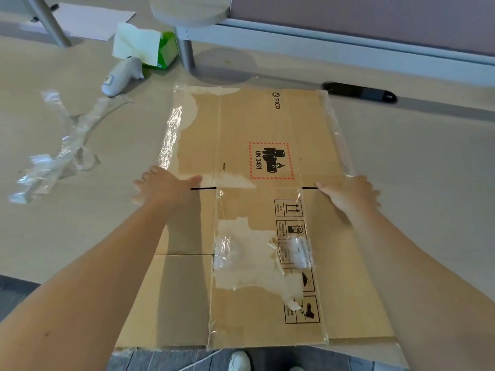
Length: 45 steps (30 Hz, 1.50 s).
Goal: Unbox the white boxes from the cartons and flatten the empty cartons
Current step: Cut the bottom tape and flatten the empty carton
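Spread fingers [150, 174] on flattened carton [257, 124]

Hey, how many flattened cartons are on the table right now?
1. The flattened carton lies in the middle of the table, under the left hand and right hand. Another beneath it would be hidden.

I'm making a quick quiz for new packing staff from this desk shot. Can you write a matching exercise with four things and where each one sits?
Things:
1. flattened carton
2. crumpled tape
3. green tissue pack
4. black object

Places:
A. far right of the table
B. far side, beside the round stand's post
C. centre, under both hands
D. left of the carton, loose on the table

Pairs: 1-C, 2-D, 3-B, 4-A
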Each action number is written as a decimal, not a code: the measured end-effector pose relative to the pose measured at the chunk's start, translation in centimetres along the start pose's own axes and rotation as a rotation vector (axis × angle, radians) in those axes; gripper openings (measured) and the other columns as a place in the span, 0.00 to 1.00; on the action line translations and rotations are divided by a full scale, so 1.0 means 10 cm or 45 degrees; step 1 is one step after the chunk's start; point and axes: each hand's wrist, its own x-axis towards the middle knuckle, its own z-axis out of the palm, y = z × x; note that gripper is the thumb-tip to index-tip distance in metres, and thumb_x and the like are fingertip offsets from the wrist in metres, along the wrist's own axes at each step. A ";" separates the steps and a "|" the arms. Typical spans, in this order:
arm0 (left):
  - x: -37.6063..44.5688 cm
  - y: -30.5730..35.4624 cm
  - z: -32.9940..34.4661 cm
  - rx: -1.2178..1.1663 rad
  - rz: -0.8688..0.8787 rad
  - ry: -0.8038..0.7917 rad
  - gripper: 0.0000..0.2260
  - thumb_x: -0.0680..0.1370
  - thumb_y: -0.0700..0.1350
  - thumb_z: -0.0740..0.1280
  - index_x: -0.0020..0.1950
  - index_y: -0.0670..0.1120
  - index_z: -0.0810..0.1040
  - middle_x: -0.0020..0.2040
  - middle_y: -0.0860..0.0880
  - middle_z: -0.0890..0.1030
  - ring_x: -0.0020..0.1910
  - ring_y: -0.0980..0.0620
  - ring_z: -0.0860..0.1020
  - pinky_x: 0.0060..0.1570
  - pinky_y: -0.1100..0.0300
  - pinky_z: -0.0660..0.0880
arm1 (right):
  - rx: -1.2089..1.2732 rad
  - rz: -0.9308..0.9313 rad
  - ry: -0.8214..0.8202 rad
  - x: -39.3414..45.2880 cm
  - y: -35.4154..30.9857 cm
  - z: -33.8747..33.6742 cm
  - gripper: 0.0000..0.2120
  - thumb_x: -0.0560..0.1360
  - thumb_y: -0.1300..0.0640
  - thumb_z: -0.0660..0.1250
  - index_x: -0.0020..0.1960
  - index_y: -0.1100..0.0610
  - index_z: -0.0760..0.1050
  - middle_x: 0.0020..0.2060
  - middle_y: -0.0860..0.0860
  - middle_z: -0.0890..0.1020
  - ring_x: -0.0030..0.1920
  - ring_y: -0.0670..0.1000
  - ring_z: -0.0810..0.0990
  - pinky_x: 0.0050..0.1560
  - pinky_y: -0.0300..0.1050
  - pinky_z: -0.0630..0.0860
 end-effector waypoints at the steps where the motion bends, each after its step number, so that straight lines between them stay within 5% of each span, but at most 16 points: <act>1: 0.00 0.01 -0.02 -0.029 -0.016 -0.016 0.41 0.69 0.64 0.69 0.69 0.37 0.61 0.65 0.40 0.67 0.67 0.40 0.63 0.60 0.46 0.65 | 0.016 0.015 0.000 0.01 0.00 -0.02 0.44 0.68 0.41 0.71 0.71 0.64 0.57 0.69 0.59 0.64 0.70 0.61 0.61 0.67 0.54 0.61; 6: 0.05 -0.04 -0.16 -0.111 -0.089 -0.112 0.38 0.65 0.62 0.74 0.63 0.37 0.69 0.64 0.38 0.67 0.65 0.39 0.64 0.61 0.50 0.64 | 0.106 0.055 -0.027 0.02 0.04 -0.15 0.40 0.66 0.45 0.74 0.70 0.62 0.62 0.69 0.60 0.64 0.70 0.60 0.60 0.68 0.52 0.59; 9: 0.04 -0.06 -0.22 -0.218 -0.107 -0.071 0.40 0.65 0.59 0.75 0.65 0.35 0.66 0.62 0.37 0.71 0.64 0.38 0.68 0.62 0.48 0.65 | 0.171 0.033 -0.016 0.00 0.06 -0.24 0.37 0.67 0.48 0.74 0.68 0.64 0.63 0.66 0.60 0.68 0.66 0.60 0.68 0.58 0.49 0.68; 11: 0.00 -0.02 -0.27 -0.337 -0.056 -0.074 0.40 0.66 0.55 0.76 0.66 0.32 0.65 0.59 0.36 0.76 0.59 0.37 0.74 0.56 0.47 0.71 | 0.236 0.021 -0.024 -0.01 0.06 -0.31 0.29 0.69 0.52 0.72 0.63 0.64 0.68 0.59 0.59 0.75 0.56 0.58 0.76 0.46 0.45 0.68; 13: -0.07 0.04 -0.33 -0.403 0.007 -0.041 0.35 0.68 0.50 0.75 0.65 0.31 0.65 0.57 0.35 0.76 0.57 0.36 0.76 0.53 0.47 0.73 | 0.263 -0.029 0.002 -0.02 0.05 -0.39 0.13 0.72 0.55 0.69 0.48 0.63 0.73 0.44 0.57 0.77 0.39 0.56 0.76 0.36 0.42 0.67; 16: -0.22 0.09 -0.47 -0.418 0.078 0.035 0.31 0.72 0.47 0.73 0.65 0.31 0.64 0.57 0.35 0.75 0.58 0.37 0.74 0.53 0.48 0.71 | 0.311 -0.099 0.043 -0.10 -0.01 -0.49 0.16 0.73 0.58 0.66 0.32 0.58 0.63 0.29 0.52 0.69 0.27 0.51 0.67 0.27 0.40 0.61; 20: -0.40 0.07 -0.69 -0.542 0.084 0.098 0.25 0.73 0.47 0.71 0.61 0.33 0.69 0.56 0.34 0.76 0.56 0.37 0.75 0.52 0.48 0.72 | 0.418 -0.207 0.106 -0.21 -0.13 -0.73 0.16 0.70 0.60 0.68 0.29 0.57 0.63 0.26 0.51 0.68 0.34 0.54 0.70 0.33 0.42 0.64; 23: -0.62 0.07 -0.93 -0.655 0.094 0.196 0.24 0.73 0.46 0.70 0.61 0.30 0.71 0.57 0.33 0.77 0.57 0.36 0.75 0.53 0.46 0.71 | 0.485 -0.347 0.112 -0.33 -0.25 -0.97 0.11 0.71 0.57 0.70 0.38 0.62 0.71 0.36 0.57 0.76 0.41 0.56 0.75 0.41 0.46 0.69; 28: -1.23 -0.03 -1.30 -0.897 0.060 0.438 0.09 0.74 0.43 0.69 0.47 0.42 0.70 0.35 0.48 0.68 0.45 0.46 0.69 0.39 0.56 0.62 | 0.505 -0.651 0.085 -0.58 -0.36 -1.33 0.18 0.73 0.55 0.68 0.56 0.67 0.75 0.47 0.58 0.78 0.53 0.60 0.79 0.42 0.45 0.67; 34: -2.08 -0.55 -1.66 -1.004 -0.065 0.784 0.21 0.75 0.48 0.69 0.62 0.37 0.70 0.56 0.39 0.77 0.49 0.43 0.74 0.43 0.55 0.66 | 0.664 -0.921 -0.005 -1.19 -0.42 -1.51 0.19 0.72 0.53 0.69 0.57 0.65 0.72 0.47 0.57 0.77 0.45 0.56 0.75 0.42 0.45 0.66; 45: -3.70 -2.55 -2.38 -1.054 -0.611 1.426 0.18 0.75 0.49 0.68 0.57 0.40 0.70 0.51 0.43 0.77 0.49 0.41 0.76 0.46 0.51 0.73 | 0.744 -1.405 -0.523 -3.41 -0.82 -0.84 0.20 0.73 0.53 0.68 0.57 0.66 0.71 0.56 0.60 0.78 0.57 0.60 0.75 0.46 0.44 0.65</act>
